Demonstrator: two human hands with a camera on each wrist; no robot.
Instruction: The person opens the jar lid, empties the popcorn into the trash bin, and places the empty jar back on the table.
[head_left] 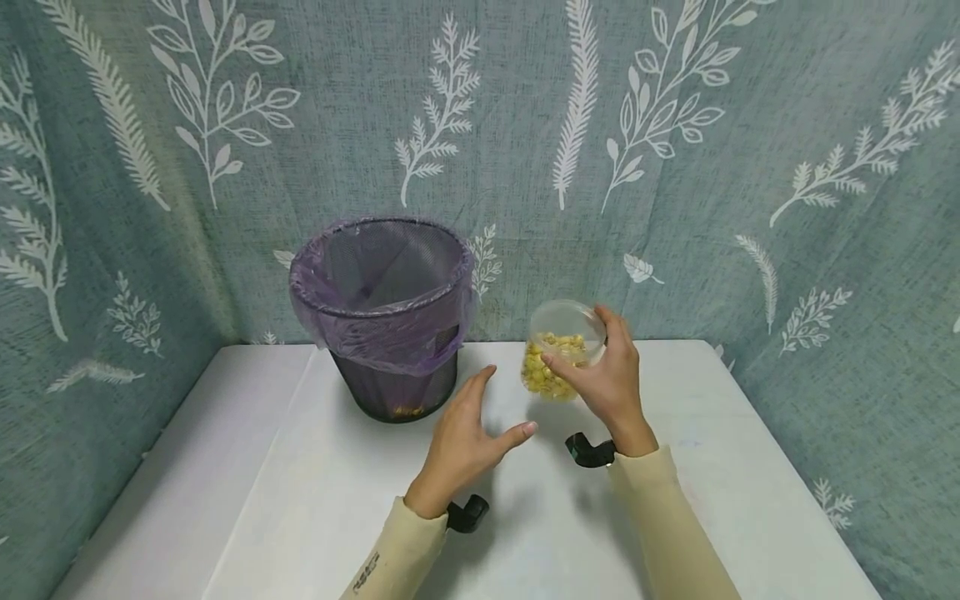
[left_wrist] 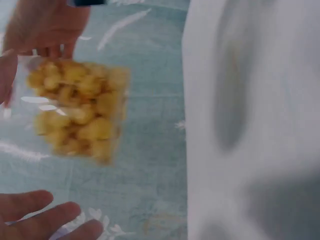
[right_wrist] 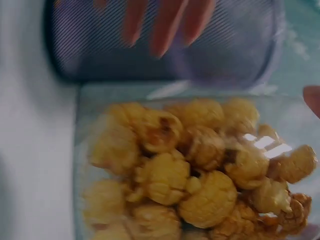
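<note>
My right hand grips a clear plastic jar near its top, thumb on the near side and fingers round the far side. Yellow caramel popcorn fills the lower part of the jar, which is held above the table. Whether a lid covers its pale round top I cannot tell. To the left of the jar, my left hand is in the air with fingers extended and thumb apart, touching nothing. The left wrist view shows left fingers below the jar. Popcorn shows close up through the jar wall in the right wrist view.
A black mesh bin with a purple plastic liner stands at the back left of the white table. Some yellowish bits show low in the bin. Behind the table hangs a green leaf-patterned curtain.
</note>
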